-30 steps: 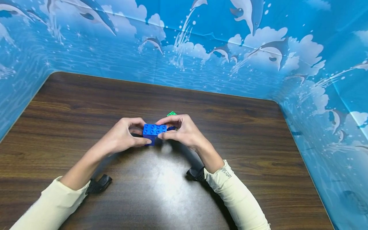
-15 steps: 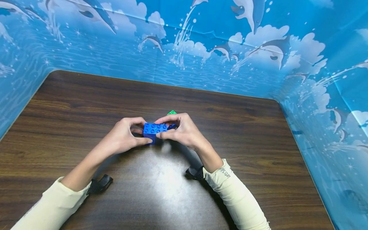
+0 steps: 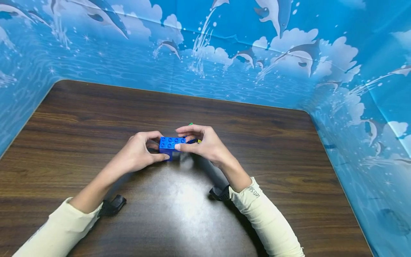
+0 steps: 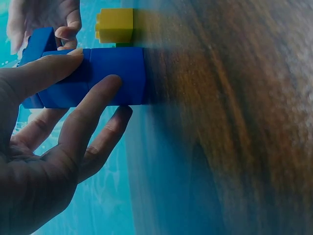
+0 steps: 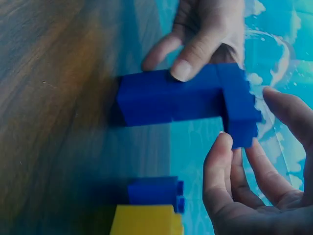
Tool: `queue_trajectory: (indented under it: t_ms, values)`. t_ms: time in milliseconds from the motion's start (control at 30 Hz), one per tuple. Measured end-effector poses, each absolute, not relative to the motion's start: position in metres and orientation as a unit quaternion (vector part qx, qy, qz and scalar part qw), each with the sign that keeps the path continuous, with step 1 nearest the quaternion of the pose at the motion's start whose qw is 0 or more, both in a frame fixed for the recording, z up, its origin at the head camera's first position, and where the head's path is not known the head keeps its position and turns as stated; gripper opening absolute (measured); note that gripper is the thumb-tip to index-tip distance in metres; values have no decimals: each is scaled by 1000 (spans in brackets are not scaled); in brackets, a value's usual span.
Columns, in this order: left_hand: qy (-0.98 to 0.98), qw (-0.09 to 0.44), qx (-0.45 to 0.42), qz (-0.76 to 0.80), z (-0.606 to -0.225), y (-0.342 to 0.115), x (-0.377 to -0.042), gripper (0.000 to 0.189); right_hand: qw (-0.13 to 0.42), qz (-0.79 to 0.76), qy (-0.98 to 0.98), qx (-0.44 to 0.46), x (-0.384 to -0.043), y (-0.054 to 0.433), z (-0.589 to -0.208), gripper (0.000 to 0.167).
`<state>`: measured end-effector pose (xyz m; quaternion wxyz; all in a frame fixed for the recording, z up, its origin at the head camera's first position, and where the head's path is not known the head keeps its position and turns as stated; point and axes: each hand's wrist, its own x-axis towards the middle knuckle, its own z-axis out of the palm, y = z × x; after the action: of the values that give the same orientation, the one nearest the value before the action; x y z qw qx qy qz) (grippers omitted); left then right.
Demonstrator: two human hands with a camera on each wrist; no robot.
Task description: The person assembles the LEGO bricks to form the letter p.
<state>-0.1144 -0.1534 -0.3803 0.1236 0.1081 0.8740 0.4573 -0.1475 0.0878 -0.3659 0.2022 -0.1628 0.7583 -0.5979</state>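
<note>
A blue toy-brick stack [image 5: 171, 98] stands upright on the table, with a studded top brick [image 3: 167, 142] jutting to the right over the bricks below. My left hand [image 3: 136, 151] grips the lower bricks, thumb on the near side and fingers on the far side. At the jutting end is my right hand [image 3: 207, 142], its thumb tip overlapping the studs in the head view. The index finger is lifted away from the brick there. In the right wrist view its fingers [image 5: 217, 166] spread loosely around that end.
Behind the right hand sit more bricks: a yellow one [image 4: 116, 25], a small blue one [image 5: 154, 191] and a green one [image 3: 191, 124], mostly hidden in the head view. The brown table [image 3: 257, 142] meets a blue dolphin-print backdrop [image 3: 128, 60] at its back and sides.
The right hand's fingers have loosened from the top brick and the index finger has risen off its far edge. The left hand and the stack stay nearly still.
</note>
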Motion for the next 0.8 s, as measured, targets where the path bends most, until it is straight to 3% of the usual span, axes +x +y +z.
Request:
queue_trajectory:
  t_ms: [300, 800]
  values:
    - [883, 127, 106, 439, -381, -152, -115, 37, 213, -649, 721, -114, -147, 105, -362, 41]
    - [891, 161, 148, 399, -377, -159, -116, 57, 172, -561, 809, -44, -149, 138, -373, 41]
